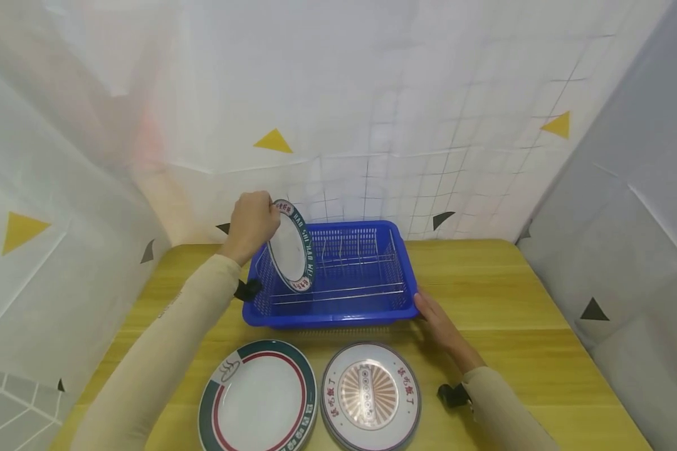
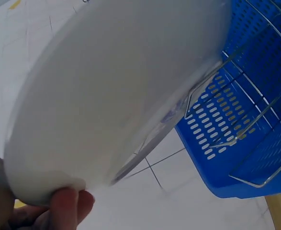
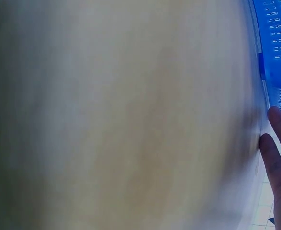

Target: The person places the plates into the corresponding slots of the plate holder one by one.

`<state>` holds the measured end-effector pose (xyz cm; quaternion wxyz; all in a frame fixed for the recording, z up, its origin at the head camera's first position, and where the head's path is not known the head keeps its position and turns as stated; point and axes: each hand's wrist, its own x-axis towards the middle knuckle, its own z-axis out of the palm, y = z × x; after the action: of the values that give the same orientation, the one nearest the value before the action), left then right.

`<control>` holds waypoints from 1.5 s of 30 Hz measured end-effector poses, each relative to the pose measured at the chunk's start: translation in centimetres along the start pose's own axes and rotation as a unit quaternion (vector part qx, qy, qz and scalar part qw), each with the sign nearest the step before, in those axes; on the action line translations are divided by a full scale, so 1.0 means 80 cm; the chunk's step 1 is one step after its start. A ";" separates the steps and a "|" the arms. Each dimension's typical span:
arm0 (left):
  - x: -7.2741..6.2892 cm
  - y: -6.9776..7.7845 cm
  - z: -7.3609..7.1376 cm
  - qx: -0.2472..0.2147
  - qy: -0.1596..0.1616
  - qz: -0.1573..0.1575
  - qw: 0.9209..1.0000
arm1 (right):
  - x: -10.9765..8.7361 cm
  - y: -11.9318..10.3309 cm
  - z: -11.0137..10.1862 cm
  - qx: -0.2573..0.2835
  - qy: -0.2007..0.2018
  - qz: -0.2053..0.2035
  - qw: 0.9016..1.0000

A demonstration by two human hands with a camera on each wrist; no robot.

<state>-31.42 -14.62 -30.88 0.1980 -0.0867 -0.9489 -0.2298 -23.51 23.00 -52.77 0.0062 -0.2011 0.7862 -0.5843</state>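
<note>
My left hand [image 1: 252,225] pinches a white plate [image 1: 288,250] with a green lettered rim by its upper left edge. The plate stands tilted on edge over the left end of a blue plastic basket [image 1: 327,318] with a wire rack [image 1: 344,291] inside. In the left wrist view, the plate's pale underside [image 2: 106,96] faces the camera, fingers [image 2: 66,206] gripping its edge. My right hand [image 1: 444,329] touches the basket's front right corner; its fingers [image 3: 276,165] show extended beside the basket's blue wall [image 3: 279,62].
In front of the basket, a white plate [image 1: 262,401] with green and red bands sits at left. Beside it on the right lies a stack of plates [image 1: 392,369] with a sunburst print. The wooden table [image 1: 474,269] meets a white sheet wall [image 1: 327,94] behind and at both sides.
</note>
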 end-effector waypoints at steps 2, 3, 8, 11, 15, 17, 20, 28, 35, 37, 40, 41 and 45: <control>0.001 0.001 0.004 0.000 -0.002 0.006 1.000 | -0.001 -0.001 -0.001 -0.003 0.006 0.001 1.000; 0.002 0.002 0.007 -0.001 -0.002 0.010 1.000 | -0.001 -0.002 -0.001 -0.003 0.008 0.001 1.000; 0.002 -0.003 0.020 0.000 -0.007 0.003 1.000 | 0.000 -0.001 0.000 0.006 0.006 -0.002 1.000; 0.002 -0.006 0.025 0.000 -0.008 -0.008 1.000 | 0.000 0.000 0.000 0.004 0.000 -0.001 1.000; 0.001 -0.007 0.026 0.001 -0.013 -0.010 1.000 | 0.000 -0.001 0.002 -0.001 0.003 0.002 1.000; 0.002 -0.006 0.026 0.000 -0.020 -0.016 1.000 | 0.000 -0.002 0.001 -0.003 0.008 0.002 1.000; 0.001 -0.005 0.024 -0.003 -0.030 -0.031 0.999 | 0.001 -0.002 0.000 -0.005 0.008 0.001 1.000; -0.004 -0.010 0.024 -0.015 -0.057 -0.043 0.997 | 0.001 -0.001 0.001 0.008 0.006 -0.007 1.000; -0.016 -0.017 0.012 -0.045 -0.067 -0.069 0.994 | 0.001 0.001 0.003 0.014 0.014 -0.010 1.000; -0.021 -0.021 0.007 -0.055 -0.058 -0.073 0.994 | 0.002 0.002 0.003 0.013 0.016 -0.008 1.000; -0.031 -0.025 -0.001 -0.080 -0.042 -0.084 0.992 | 0.001 0.004 0.002 0.007 0.014 -0.004 1.000; -0.034 -0.027 -0.004 -0.093 -0.038 -0.088 0.991 | 0.002 0.004 0.002 0.008 0.013 -0.002 1.000; -0.046 -0.032 -0.013 -0.153 -0.034 -0.093 0.983 | 0.003 0.007 0.002 0.016 0.009 -0.011 1.000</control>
<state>-28.35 -17.60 -32.60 0.1280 -0.0347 -0.9126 -0.3867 -23.83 22.87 -53.29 -0.0046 -0.2042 0.7746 -0.5985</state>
